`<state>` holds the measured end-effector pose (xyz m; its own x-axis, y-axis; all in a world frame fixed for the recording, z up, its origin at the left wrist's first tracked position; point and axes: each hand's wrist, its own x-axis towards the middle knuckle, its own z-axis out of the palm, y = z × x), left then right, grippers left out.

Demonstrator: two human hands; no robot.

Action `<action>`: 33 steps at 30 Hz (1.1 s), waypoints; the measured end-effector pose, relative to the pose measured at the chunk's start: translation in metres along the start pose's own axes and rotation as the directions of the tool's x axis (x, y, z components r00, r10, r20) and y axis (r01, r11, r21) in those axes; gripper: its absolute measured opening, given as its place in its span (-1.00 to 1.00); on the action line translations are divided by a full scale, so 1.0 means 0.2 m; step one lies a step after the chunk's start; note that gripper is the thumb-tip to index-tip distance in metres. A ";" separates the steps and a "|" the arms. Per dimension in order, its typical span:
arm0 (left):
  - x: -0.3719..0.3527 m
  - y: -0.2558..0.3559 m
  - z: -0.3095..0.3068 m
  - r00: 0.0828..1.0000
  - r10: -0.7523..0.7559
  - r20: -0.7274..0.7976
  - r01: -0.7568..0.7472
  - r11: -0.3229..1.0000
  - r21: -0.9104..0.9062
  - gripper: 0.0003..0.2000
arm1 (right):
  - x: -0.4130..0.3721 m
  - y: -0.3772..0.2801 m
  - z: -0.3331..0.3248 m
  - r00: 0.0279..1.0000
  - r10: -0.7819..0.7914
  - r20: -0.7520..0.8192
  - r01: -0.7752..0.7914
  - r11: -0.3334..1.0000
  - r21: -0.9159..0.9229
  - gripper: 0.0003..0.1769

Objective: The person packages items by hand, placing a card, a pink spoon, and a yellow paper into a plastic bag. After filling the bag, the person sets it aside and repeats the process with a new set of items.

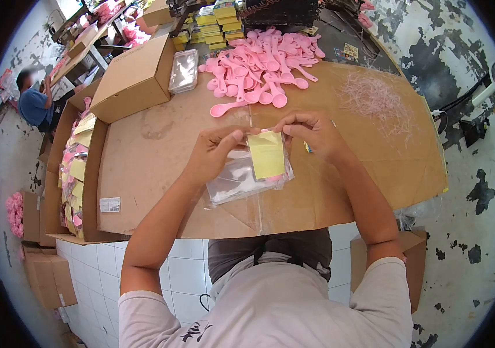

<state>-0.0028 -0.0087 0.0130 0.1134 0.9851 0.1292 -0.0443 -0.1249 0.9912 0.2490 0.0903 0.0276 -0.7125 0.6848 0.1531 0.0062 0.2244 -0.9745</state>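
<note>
Both hands pinch the top edge of a small clear plastic bag with a yellow card [268,155] in it, held over the table. A bit of pink shows at the bag's top and bottom; most of what lies behind the card is hidden. My left hand [215,149] is closed at the bag's upper left corner, my right hand [311,133] at its upper right. Beneath the held bag lies a stack of clear plastic bags [233,181]. Farther back is a heap of pink measuring spoons [259,64]. By my right wrist, a small coloured piece [308,147] is partly covered.
At the left, an open carton [94,185] holds many packed yellow-card bags. A closed cardboard box [134,78] and a clear bag pack [184,71] stand behind. Yellow card stacks [215,26] sit at the back. Plastic strips [378,101] lie right. A person [36,101] sits far left.
</note>
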 end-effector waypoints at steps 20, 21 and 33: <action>0.01 0.08 0.11 0.991 0.004 -0.135 -0.024 0.989 -0.148 -0.77 | 0.02 0.11 0.04 0.991 -0.003 0.134 -0.019 0.986 0.165 -0.64; 0.00 0.08 0.09 0.997 -0.045 -0.069 0.043 0.999 -0.028 -0.77 | 0.01 0.10 0.03 0.990 -0.025 0.140 0.001 0.986 0.168 -0.66; -0.52 0.10 -0.70 0.623 0.261 -0.737 -0.439 0.897 -0.054 -0.52 | -0.11 0.00 -0.38 0.971 -0.173 -0.167 -0.030 0.602 -0.798 -0.60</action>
<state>-0.1547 -0.0973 0.0162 -0.6722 0.6685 0.3180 -0.1428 -0.5386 0.8304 0.3188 0.1273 0.0373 -0.5751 0.7419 0.3449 0.5849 0.6676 -0.4607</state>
